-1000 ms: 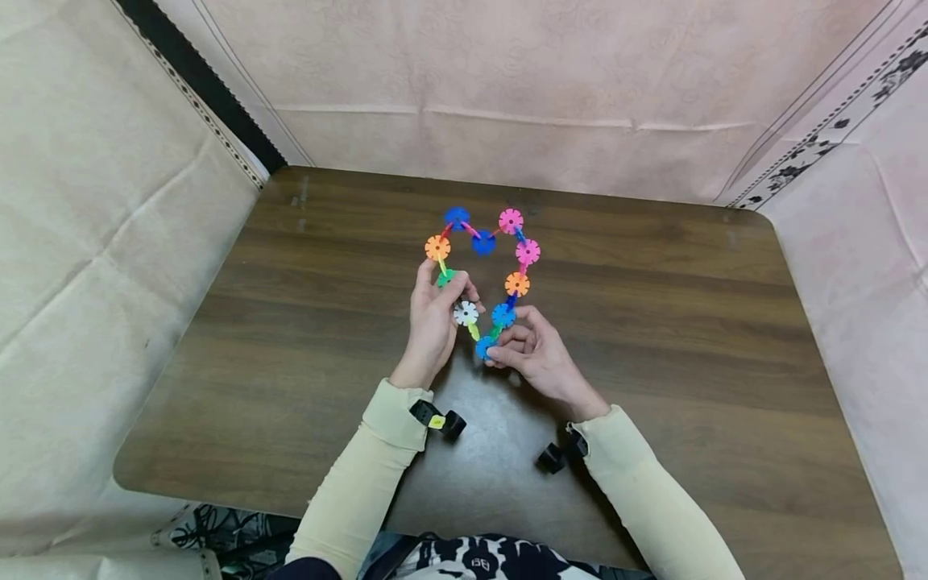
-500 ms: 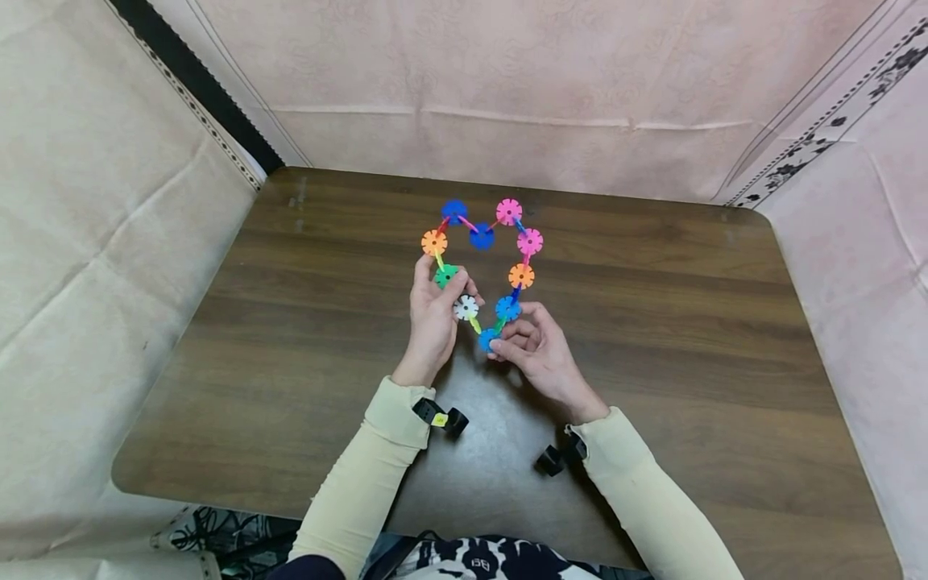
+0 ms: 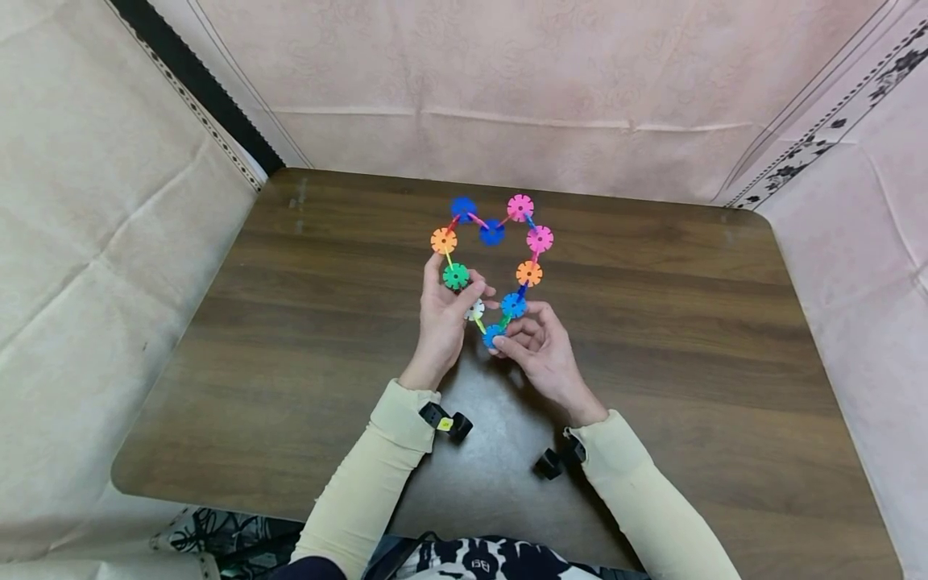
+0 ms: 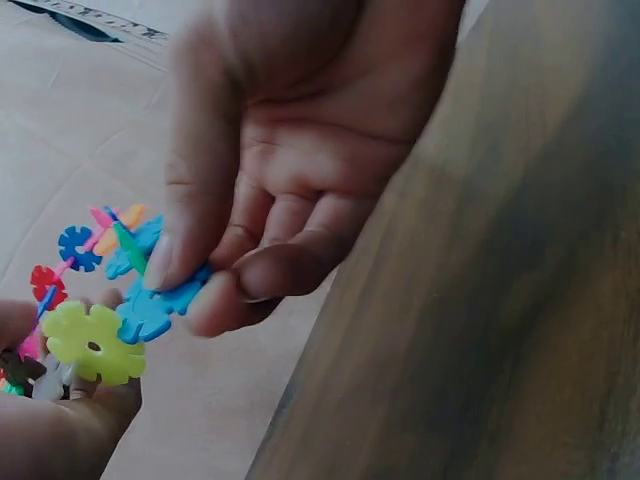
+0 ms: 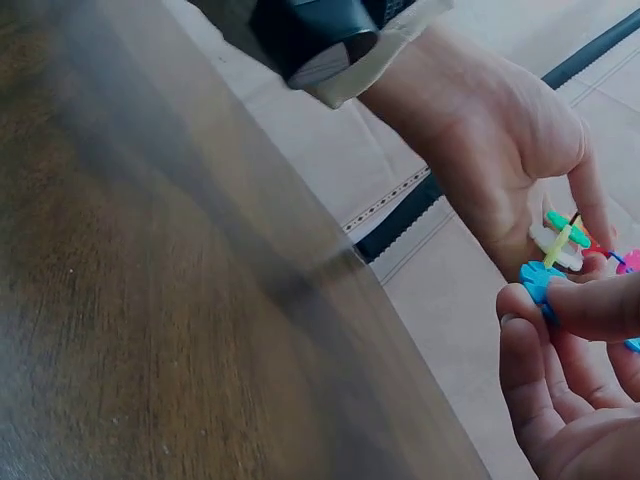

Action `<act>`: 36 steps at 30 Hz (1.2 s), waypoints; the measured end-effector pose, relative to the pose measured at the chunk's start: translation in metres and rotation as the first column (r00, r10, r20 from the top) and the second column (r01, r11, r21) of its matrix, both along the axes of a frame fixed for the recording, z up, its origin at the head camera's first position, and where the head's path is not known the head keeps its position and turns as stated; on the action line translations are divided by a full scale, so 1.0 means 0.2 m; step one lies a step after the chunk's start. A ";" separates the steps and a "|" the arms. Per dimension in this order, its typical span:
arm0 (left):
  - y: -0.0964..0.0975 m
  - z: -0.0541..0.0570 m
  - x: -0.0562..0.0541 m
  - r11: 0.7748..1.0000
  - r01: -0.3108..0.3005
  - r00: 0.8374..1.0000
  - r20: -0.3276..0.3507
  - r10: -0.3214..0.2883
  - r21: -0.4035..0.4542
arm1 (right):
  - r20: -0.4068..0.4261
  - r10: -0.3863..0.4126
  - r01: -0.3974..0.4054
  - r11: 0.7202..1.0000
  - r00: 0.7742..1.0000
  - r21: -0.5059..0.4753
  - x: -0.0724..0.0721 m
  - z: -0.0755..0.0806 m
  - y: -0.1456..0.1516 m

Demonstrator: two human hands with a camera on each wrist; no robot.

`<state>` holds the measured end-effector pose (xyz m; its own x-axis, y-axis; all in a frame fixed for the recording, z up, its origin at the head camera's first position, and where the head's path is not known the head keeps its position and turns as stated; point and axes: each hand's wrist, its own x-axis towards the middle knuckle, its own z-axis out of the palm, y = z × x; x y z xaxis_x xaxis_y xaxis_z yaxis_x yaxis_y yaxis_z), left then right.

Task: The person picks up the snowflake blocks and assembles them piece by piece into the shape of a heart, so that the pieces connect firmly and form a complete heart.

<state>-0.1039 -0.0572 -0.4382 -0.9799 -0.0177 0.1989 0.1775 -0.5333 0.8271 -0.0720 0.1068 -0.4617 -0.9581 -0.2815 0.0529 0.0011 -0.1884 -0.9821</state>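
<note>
Both hands hold a heart-shaped ring of slotted plastic snowflake discs over the wooden table [image 3: 689, 346]. My left hand [image 3: 441, 326] grips its left side, thumb across the part between the green disc [image 3: 456, 276] and the white disc [image 3: 474, 309], which is partly covered. With thumb and forefinger, my right hand [image 3: 547, 354] pinches the light blue disc [image 3: 493, 335] at the bottom point, also seen as a blue disc [image 5: 540, 283] in the right wrist view. Edge-on discs link the flat ones; a yellow disc [image 4: 95, 343] shows in the left wrist view.
Pale cloth [image 3: 464, 89] hangs behind the table and along both sides. Dark cables [image 3: 225, 532] lie below the table's near left edge. Each wrist wears a small black camera [image 3: 548, 464].
The ring has shifted a little right and away from the body. My left hand has moved right with it; its thumb now overlaps the white disc, and the green disc shows more fully.
</note>
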 end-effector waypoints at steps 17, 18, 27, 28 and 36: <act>0.04 0.00 0.00 0.998 -0.057 0.997 -0.061 0.057 0.009 | 0.005 -0.114 0.114 0.993 0.993 -0.006 0.02 0.01 -0.04; 0.04 0.00 0.00 0.999 -0.054 0.996 -0.068 0.054 0.000 | 0.004 -0.121 0.121 0.993 0.993 -0.013 0.02 0.01 -0.04; 0.05 0.00 0.01 0.998 -0.051 0.992 -0.117 0.045 -0.045 | 0.002 -0.149 0.149 0.987 0.989 -0.064 0.02 0.00 -0.04; 0.05 0.00 0.01 0.997 -0.052 0.992 -0.119 0.046 -0.050 | 0.004 -0.149 0.149 0.987 0.989 -0.064 0.02 0.01 -0.04; 0.06 -0.01 0.01 0.996 -0.039 0.989 -0.147 0.027 -0.074 | 0.036 -0.150 0.152 0.986 0.988 -0.067 0.02 0.01 -0.05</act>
